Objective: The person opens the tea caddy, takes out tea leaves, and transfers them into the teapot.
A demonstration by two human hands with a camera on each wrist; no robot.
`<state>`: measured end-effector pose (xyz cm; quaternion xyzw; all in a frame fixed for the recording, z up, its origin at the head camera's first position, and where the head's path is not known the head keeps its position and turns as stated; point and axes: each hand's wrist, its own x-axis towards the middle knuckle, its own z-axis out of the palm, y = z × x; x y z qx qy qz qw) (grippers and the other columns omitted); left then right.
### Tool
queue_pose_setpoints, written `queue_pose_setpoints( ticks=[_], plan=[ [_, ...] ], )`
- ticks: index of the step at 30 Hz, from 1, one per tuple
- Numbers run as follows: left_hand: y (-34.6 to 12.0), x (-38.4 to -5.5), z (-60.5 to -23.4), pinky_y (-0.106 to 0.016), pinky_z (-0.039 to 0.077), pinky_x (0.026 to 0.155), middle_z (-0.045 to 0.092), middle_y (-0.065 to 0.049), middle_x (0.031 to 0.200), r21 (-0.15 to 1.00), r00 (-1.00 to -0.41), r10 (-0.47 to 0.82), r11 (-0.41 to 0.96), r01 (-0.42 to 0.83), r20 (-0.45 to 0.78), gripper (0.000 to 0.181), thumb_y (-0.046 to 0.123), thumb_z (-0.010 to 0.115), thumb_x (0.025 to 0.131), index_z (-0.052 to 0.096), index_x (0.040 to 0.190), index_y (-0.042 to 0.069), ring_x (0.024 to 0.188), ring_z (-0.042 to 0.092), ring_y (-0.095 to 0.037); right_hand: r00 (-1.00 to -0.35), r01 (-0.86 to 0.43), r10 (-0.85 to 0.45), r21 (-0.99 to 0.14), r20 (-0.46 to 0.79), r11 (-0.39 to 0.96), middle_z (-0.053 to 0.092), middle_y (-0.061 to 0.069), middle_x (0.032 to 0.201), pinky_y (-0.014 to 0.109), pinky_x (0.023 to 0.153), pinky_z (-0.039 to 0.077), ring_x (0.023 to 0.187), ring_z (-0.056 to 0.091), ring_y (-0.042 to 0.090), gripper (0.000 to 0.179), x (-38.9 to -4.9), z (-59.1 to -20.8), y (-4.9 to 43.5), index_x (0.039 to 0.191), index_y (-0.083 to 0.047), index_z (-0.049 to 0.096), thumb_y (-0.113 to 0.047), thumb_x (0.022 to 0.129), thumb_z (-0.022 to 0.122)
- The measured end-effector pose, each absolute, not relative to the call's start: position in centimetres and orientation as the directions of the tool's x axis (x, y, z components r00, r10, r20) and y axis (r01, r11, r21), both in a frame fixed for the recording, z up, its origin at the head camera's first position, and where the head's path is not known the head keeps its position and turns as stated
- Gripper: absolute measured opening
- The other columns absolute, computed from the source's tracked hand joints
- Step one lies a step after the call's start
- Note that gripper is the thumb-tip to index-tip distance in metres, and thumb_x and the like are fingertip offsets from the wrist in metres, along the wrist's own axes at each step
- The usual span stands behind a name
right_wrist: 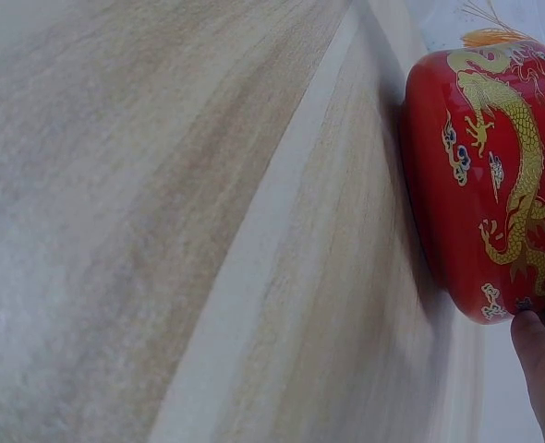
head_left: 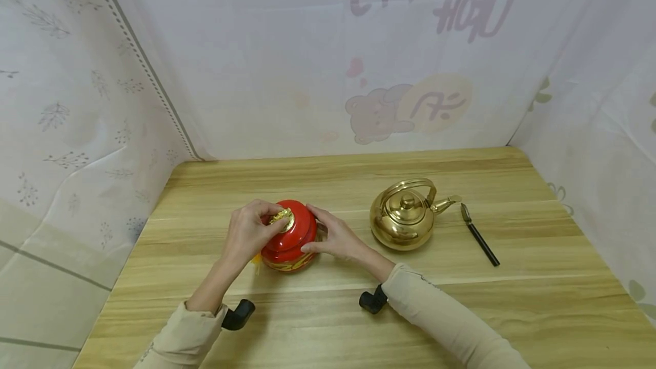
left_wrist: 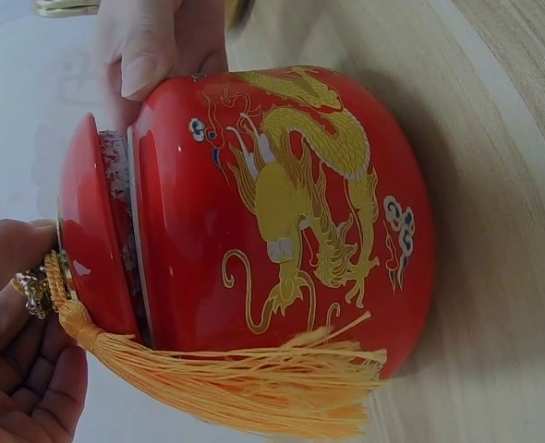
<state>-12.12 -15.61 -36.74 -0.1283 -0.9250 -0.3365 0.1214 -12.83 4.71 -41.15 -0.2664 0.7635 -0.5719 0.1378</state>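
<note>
A red jar (head_left: 288,257) with a golden dragon pattern (left_wrist: 314,175) stands on the table. My left hand (head_left: 247,232) pinches the ornate gold knob (head_left: 280,218) on its red lid (head_left: 302,224). In the left wrist view the lid (left_wrist: 92,231) sits slightly raised and tilted, and a patterned pale band shows in the gap. A yellow tassel (left_wrist: 245,378) hangs from the knob across the jar's side. My right hand (head_left: 335,237) grips the jar around its upper side; in the right wrist view one digit (right_wrist: 536,355) touches the jar's wall.
A brass teapot (head_left: 402,221) with an arched handle stands to the right, spout pointing right. Beside the spout lies a black-handled brush (head_left: 480,241). Pale printed cloth (head_left: 282,73) encloses the wooden table (head_left: 318,323) at the back and sides.
</note>
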Motion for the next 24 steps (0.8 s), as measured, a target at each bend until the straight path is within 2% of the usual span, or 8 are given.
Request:
queue_pose_setpoints(
  ticks=[17, 24],
  plan=[
    [-15.7, -12.4, -36.7, -0.02, 0.043, 0.052, 0.069, -0.007, 0.079, 0.585, -0.939, 0.161, 0.747, 0.317, 0.303, 0.017, 0.013, 0.082, 0.072, 0.074, 0.083, 0.002, 0.063, 0.052, -0.015, -0.821, -0.249, -0.562, -0.949, 0.101, 0.194, 0.025, 0.024, 0.15, 0.042, 0.109, 0.035, 0.133, 0.038, 0.036, 0.086, -12.8, -41.3, 4.7, 0.145, 0.007, 0.022, -0.006, 0.079, 0.075],
    [-15.7, -12.4, -36.9, -0.022, 0.046, 0.055, 0.07, -0.009, 0.083, 0.57, -0.943, 0.169, 0.761, 0.31, 0.287, 0.017, 0.012, 0.082, 0.072, 0.074, 0.083, 0.002, 0.068, 0.058, -0.017, -0.82, -0.252, -0.563, -0.948, 0.103, 0.193, 0.024, 0.024, 0.151, 0.042, 0.109, 0.035, 0.133, 0.036, 0.037, 0.086, -13.4, -42.4, 4.6, 0.145, 0.008, 0.022, -0.005, 0.079, 0.075]
  ],
)
